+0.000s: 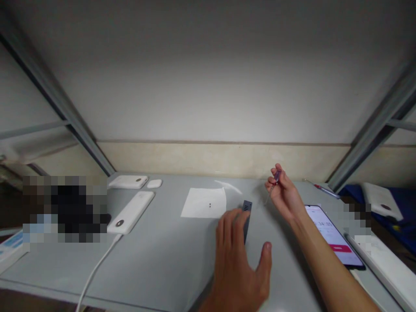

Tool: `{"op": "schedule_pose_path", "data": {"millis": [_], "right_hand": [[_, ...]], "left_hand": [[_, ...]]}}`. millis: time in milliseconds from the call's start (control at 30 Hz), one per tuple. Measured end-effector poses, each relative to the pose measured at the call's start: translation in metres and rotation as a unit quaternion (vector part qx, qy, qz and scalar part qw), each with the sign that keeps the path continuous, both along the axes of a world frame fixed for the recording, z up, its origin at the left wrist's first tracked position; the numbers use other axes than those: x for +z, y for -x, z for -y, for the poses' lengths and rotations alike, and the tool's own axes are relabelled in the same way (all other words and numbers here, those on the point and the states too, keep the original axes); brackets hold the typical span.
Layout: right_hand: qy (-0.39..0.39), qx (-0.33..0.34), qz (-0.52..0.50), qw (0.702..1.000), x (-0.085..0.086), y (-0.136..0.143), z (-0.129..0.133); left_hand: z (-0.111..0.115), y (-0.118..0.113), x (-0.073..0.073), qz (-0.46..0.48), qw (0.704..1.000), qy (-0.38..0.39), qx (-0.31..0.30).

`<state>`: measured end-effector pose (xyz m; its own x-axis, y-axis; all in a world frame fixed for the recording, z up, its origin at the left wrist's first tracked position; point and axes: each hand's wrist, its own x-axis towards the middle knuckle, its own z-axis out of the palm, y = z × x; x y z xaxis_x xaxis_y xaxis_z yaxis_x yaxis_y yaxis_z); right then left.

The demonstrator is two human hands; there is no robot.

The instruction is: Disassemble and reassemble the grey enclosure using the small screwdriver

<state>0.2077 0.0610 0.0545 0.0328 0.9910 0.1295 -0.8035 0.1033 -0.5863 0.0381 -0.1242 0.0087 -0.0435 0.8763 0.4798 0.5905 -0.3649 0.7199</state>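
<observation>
Head view: with the left hand splayed over the dark case, the right hand, pinching a slim purple item, is best kept steady.

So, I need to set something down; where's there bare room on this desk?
The widest bare patch of desk lies between the white cable and left hand, nearer than the paper. A narrower one separates the paper from the cabled white device. Rightward is crowded: right forearm, phone, white bar.
</observation>
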Motion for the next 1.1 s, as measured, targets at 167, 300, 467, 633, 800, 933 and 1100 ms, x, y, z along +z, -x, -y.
{"op": "schedule_pose_path", "data": {"millis": [167, 300, 467, 633, 800, 933, 1100], "right_hand": [[-0.015, 0.02, 0.008, 1.0, 0.01, 0.009, 0.009], [-0.02, 0.023, 0.019, 0.999, 0.017, 0.01, 0.014], [-0.035, 0.014, 0.039, 0.999, 0.024, 0.015, 0.022], [-0.042, 0.068, 0.045, 0.996, 0.021, 0.021, 0.025], [-0.022, 0.075, 0.005, 0.997, 0.015, 0.02, 0.02], [-0.024, 0.08, -0.014, 0.996, 0.014, 0.024, 0.022], [-0.028, 0.076, 0.002, 0.997, 0.015, 0.031, 0.027]], "left_hand": [[-0.071, 0.001, 0.013, 0.024, 0.99, 0.102, -0.095], [-0.101, 0.01, 0.007, 0.066, 0.97, 0.135, -0.19], [-0.124, 0.014, -0.002, 0.1, 0.961, 0.147, -0.213], [-0.104, 0.057, -0.001, 0.075, 0.96, 0.11, -0.246], [-0.108, 0.135, 0.023, 0.063, 0.992, 0.03, -0.106], [-0.151, 0.128, 0.045, 0.374, 0.891, -0.142, 0.214], [-0.165, 0.044, 0.036, 0.306, 0.948, -0.089, 0.004]]}}
